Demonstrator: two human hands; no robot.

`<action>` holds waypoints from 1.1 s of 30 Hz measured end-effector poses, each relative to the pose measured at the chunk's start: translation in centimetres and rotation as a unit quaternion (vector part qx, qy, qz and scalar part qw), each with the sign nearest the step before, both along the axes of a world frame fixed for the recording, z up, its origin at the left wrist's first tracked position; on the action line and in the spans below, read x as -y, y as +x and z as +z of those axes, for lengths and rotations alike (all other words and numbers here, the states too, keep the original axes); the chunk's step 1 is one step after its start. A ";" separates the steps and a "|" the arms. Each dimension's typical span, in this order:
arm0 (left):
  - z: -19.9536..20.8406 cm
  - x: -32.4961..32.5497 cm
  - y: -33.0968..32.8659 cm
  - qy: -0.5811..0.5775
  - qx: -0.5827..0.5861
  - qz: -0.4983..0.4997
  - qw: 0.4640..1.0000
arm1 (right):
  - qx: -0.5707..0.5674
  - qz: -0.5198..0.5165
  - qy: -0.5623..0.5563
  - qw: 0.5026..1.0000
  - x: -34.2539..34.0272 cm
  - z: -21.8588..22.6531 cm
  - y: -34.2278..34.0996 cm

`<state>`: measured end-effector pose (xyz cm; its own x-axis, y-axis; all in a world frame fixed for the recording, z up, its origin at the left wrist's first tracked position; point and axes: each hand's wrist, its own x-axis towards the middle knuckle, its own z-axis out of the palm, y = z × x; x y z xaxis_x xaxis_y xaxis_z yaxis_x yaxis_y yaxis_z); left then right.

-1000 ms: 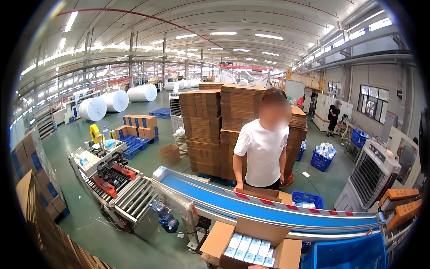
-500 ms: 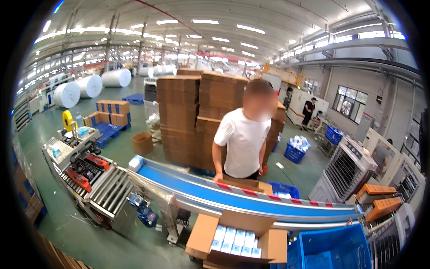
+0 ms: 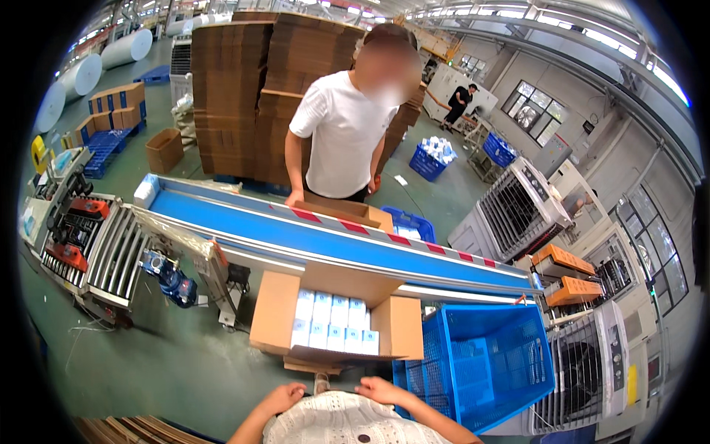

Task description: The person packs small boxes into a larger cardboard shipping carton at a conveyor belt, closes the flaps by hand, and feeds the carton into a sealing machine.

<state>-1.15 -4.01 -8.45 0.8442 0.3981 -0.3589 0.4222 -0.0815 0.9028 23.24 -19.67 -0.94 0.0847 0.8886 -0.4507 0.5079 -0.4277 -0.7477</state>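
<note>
My left hand (image 3: 284, 398) and my right hand (image 3: 379, 389) are held low in front of my patterned light top, one on each side. Their fingers are loosely bent, and I see nothing in either. Just beyond them stands an open cardboard carton (image 3: 271, 314) with its flaps folded out. Rows of white-and-blue packs (image 3: 335, 339) lie inside it. Nearest to my right hand is a large blue plastic crate (image 3: 484, 392). Neither hand touches the carton or the crate.
A blue conveyor belt (image 3: 296, 238) crosses beyond the carton, with a white pack (image 3: 146, 191) at its left end. Across it a person in a white shirt (image 3: 336, 133) stands before tall cardboard stacks (image 3: 229, 96). A roller machine (image 3: 111, 259) stands left, an air cooler (image 3: 510, 211) right.
The view has tipped down, and my two hands and top have come into it. The person across the belt still has one hand at its far edge.
</note>
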 end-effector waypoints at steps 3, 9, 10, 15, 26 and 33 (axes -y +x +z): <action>1.6 -0.8 0.1 -0.046 -0.003 0.014 0.999 | 0.024 -0.068 0.039 0.997 -0.8 -0.8 3.3; 6.7 -2.0 1.0 0.094 -0.062 -0.004 0.994 | 0.022 -0.221 0.129 0.967 -2.3 -2.7 11.9; 5.6 -2.2 1.4 0.120 -0.050 -0.002 0.991 | 0.071 -0.236 0.111 0.963 -2.5 -3.1 12.9; 6.3 -4.9 6.2 0.107 0.029 0.035 0.993 | 0.179 -0.213 0.056 0.959 -4.1 -2.9 18.3; 15.4 -16.2 9.6 0.304 -0.151 -0.141 0.930 | 0.218 -0.246 -0.049 0.943 -5.8 -16.7 16.1; 26.6 -16.6 16.3 0.321 0.297 0.372 0.819 | 0.201 -0.383 -0.005 0.902 -7.4 -18.2 14.5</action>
